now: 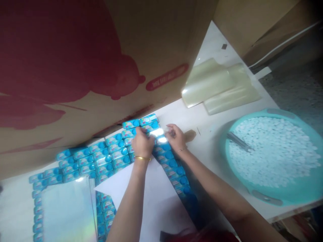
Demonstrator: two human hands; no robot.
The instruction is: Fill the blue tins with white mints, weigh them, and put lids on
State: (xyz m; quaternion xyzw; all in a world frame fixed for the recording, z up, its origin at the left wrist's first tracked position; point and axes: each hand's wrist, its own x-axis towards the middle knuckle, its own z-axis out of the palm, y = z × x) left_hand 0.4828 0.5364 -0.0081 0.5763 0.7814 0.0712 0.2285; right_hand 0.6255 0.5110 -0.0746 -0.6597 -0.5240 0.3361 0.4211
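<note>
My left hand point(142, 144), with a gold bangle at the wrist, is closed over the far right part of a layout of small blue tins point(119, 153). Its fingers are curled down at the tins, and what they pinch is hidden. Just to its right, my right hand point(176, 138) is also closed, thumb and fingers drawn together at the edge of the rows. Between the hands, bright glare lies on a tin point(156, 132). Blur hides whatever small thing the right fingers hold. A white paper sheet point(158, 191) covers some tins below my wrists.
At left, glossy sheets point(68, 208) with a rainbow sheen rest on the tins. A teal basin point(313, 188) of small white pieces, with a metal tool point(238, 141) in it, stands right. Yellowish clear film point(214, 84) lies beyond. A large printed carton point(161, 37) borders the table's back.
</note>
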